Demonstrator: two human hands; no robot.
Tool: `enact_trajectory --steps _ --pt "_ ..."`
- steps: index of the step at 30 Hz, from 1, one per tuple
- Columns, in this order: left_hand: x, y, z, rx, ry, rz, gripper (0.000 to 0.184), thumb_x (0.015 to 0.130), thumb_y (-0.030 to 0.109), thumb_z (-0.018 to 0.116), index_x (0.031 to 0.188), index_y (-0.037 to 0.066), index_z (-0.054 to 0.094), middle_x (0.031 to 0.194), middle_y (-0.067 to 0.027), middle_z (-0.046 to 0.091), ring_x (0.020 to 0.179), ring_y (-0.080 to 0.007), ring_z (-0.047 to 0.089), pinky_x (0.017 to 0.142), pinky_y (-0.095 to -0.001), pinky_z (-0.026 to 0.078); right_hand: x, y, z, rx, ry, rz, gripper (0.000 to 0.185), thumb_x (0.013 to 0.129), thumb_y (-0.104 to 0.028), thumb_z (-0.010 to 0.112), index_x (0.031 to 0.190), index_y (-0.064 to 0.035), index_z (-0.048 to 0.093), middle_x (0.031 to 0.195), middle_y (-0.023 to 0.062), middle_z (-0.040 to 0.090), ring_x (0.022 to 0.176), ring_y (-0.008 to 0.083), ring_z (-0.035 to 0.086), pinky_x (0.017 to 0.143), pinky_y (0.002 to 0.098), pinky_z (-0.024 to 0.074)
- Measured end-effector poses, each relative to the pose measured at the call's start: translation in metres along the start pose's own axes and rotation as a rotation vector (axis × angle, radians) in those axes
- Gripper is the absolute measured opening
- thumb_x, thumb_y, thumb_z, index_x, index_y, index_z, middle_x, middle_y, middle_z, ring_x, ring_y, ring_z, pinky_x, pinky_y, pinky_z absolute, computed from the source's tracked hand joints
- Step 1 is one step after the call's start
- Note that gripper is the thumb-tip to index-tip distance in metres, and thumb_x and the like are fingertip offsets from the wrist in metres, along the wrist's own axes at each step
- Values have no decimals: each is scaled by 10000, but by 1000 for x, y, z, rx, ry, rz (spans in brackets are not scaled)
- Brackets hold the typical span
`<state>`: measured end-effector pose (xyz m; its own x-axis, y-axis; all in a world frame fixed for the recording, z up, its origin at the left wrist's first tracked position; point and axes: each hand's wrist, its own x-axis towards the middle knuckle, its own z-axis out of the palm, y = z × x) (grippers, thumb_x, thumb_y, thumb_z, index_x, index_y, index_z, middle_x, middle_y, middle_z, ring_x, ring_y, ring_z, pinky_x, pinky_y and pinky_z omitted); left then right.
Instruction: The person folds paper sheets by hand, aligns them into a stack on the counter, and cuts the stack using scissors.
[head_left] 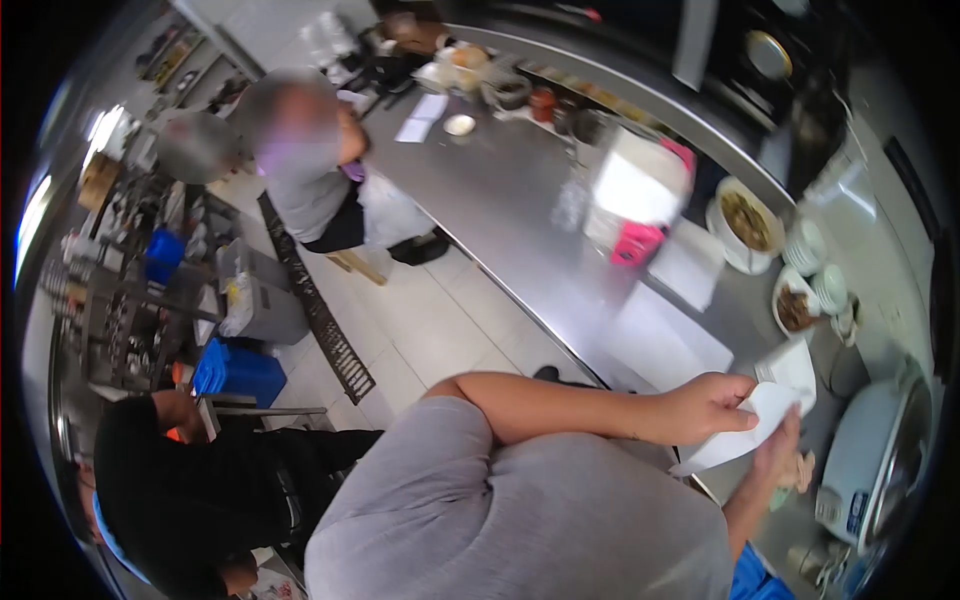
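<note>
My left hand [718, 408] grips a folded piece of white paper [752, 425] at its upper edge, thumb on top. From the other side my right hand [776, 450] holds the same paper, its fingers partly hidden behind it. The paper is bent and creased, and one flap stands up to the right. Just beyond my left hand, flat white sheets [665, 338] lie on the steel counter [520, 200]. A smaller white stack [688, 262] sits behind them, beside a white package with bright pink parts [640, 190].
A large bowl of food [745, 222], a smaller dish [795, 306] and stacked white cups [827, 288] stand along the wall. A pale lidded appliance [868, 465] is at right. One person [305, 180] sits by the counter; another in black [200, 480] is at left near bins.
</note>
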<state>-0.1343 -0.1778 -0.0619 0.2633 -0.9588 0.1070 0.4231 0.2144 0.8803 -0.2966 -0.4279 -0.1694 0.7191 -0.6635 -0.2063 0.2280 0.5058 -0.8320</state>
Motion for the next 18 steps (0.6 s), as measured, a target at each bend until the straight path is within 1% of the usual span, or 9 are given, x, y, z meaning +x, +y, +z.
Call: enact_trajectory --steps 3,6,8,11,12,14,15,16,18 --pt "18 -37 28 -248 -55 -232 278 955 200 582 1167 21 561 1036 -24 618 940 -88 565 814 -287 473 -9 37 -51 -210 209 62 270 962 -252 504 1100 -45 609 965 74 652 822 185 644 723 334 552" --pt "26 -49 29 -281 22 -486 337 938 250 590 1187 25 558 1076 -59 630 991 -151 607 874 -327 486 -6 81 -93 66 226 252 311 952 -240 514 1157 -19 592 1002 111 668 844 222 670 720 360 575" --pt "37 -61 17 -381 83 -450 339 938 221 575 1193 -1 549 1088 -89 634 978 -170 624 876 -344 494 -32 67 -30 60 211 242 329 951 -209 497 1177 15 579 1027 132 668 854 239 678 727 349 580" --pt "60 -95 -37 -293 248 -390 320 931 210 578 1177 5 561 1031 -95 650 915 -185 640 834 -351 513 -19 85 -34 4 173 229 325 952 -178 484 1175 41 572 1032 139 669 855 239 683 724 338 582" --pt "63 -98 -60 -268 302 -357 298 930 209 578 1156 14 577 1002 -98 658 891 -188 642 811 -350 520 -15 77 -11 -290 190 148 288 956 -166 499 1159 19 585 1027 115 670 836 203 672 721 315 563" --pt "53 -105 -116 413 444 -248 269 912 209 589 1089 7 606 939 -122 665 835 -204 636 733 -352 517 5 92 -3 -339 203 105 248 950 -165 543 1133 -7 595 1011 85 666 827 166 646 731 294 530" --pt "46 -119 -154 948 532 -301 378 903 263 596 1116 -50 590 1069 -188 659 957 -329 650 890 -430 497 12 101 1 -384 242 76 230 949 -158 548 1112 -6 605 991 71 663 825 154 631 739 297 515" --pt "34 -128 -179 1124 618 -285 386 879 271 611 1097 -47 591 1010 -237 659 920 -410 640 852 -454 498 19 110 6 -427 281 50 212 948 -151 553 1090 -6 614 972 57 661 824 142 615 747 300 499" --pt "14 -125 -208 1228 618 -365 326 848 269 635 991 -22 598 890 -240 652 857 -419 629 782 -465 491 29 130 6 -630 337 22 188 902 -169 615 987 -2 630 848 57 635 750 134 574 692 291 464"
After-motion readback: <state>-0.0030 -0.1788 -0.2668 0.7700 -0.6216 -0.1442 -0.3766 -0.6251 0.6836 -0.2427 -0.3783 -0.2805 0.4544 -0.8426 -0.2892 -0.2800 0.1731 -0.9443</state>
